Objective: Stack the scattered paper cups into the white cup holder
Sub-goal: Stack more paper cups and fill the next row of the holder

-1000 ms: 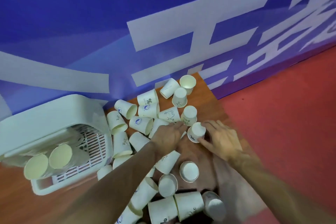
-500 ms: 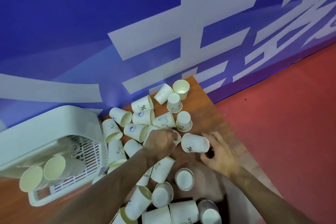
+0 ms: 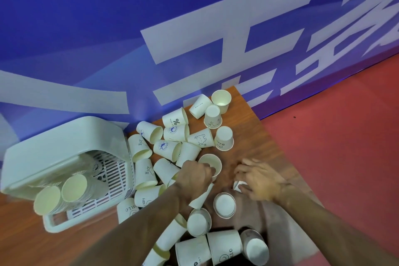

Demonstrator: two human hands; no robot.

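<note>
light: dim, bluish | blur: slight motion | edges: wide-angle bending

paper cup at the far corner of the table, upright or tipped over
Upright. The white paper cup at the far corner of the brown wooden table stands on its base, round mouth facing up, inside visible.

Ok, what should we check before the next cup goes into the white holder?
1. Left hand holds a cup: ok, fingers grip it.
2. Right hand holds something: cannot tell, only a white scrap shows under it.
3. White cup holder open side faces the hands: ok.
4. Room in the holder: cannot tell, two stacks poke out.
5. Loose cups all gathered: not ok, many lie on the table.
</note>
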